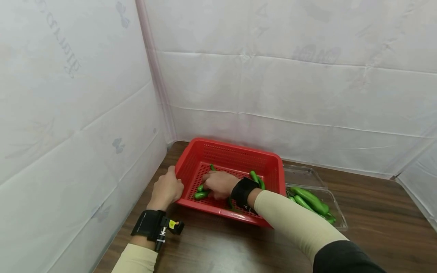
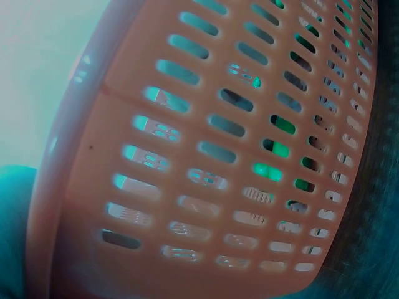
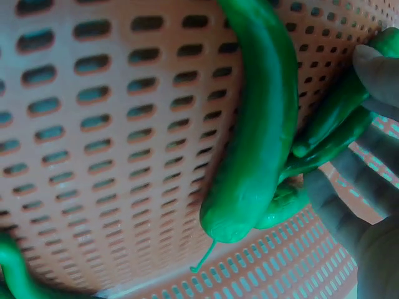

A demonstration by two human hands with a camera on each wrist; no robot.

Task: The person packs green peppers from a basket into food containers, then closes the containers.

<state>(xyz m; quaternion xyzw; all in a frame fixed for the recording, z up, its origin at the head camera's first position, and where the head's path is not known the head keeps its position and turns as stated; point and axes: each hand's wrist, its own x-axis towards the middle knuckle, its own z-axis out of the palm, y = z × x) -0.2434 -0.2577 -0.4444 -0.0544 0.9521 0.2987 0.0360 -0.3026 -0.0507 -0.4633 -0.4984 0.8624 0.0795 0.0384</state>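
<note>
In the head view a red perforated basket [image 1: 235,153] stands on the table. My left hand [image 1: 167,189] grips its left rim; the left wrist view shows only the basket's slotted outer wall [image 2: 143,205], with that hand out of sight. Down inside the basket is my right hand [image 1: 220,184]. In the right wrist view its thumb and fingers hold slim green chili peppers [image 3: 336,115] low against the slotted floor. A larger curved green pepper [image 3: 268,124] lies just beside them. Further green peppers [image 1: 254,176] rest at the basket's right side, partly behind my wrist.
Right of the basket a clear plastic clamshell box [image 1: 338,212] holds several green peppers [image 1: 310,200], its lid [image 1: 302,176] folded back. White sheeting [image 1: 273,83] walls in the wooden table [image 1: 368,204] at the back and sides.
</note>
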